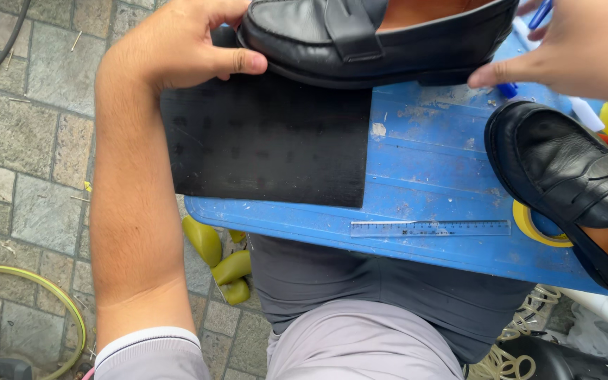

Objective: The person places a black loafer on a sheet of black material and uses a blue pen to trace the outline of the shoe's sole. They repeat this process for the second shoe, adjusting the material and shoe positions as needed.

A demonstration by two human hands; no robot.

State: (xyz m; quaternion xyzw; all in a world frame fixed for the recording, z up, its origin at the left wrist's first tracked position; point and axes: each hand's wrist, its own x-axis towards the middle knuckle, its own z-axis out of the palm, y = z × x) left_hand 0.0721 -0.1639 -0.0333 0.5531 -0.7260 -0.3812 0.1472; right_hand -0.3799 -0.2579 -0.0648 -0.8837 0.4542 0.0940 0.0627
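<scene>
Left hand [191, 46]: clamped on the toe end of the black leather loafer with a strap across its top [374, 39], thumb pressed along the sole edge, fingers hidden behind the toe
Right hand [578, 46]: fingertips touching the heel end of the same loafer; whether it grips or merely steadies cannot be told
Hands together: well apart, one at each end of the shoe
Held loafer: at the far edge of the surface, lying lengthwise left to right, its toe end over the dark sheet
Dark sheet [269, 141]: flat black rectangular rubber sheet with faint rows of marks, lying on the left end of the surface and overhanging its left edge
Surface [431, 162]: scuffed blue plastic top, resting above the person's lap
Ruler [431, 228]: clear plastic ruler, flat near the front edge of the surface, just right of the sheet
Second loafer [571, 176]: matching black leather shoe at the right end of the surface, toe pointing up-left
Tape roll [529, 229]: yellow ring, partly under the second loafer
Ground: grey stone paving, with a yellow-green hose [51, 292] at lower left
</scene>
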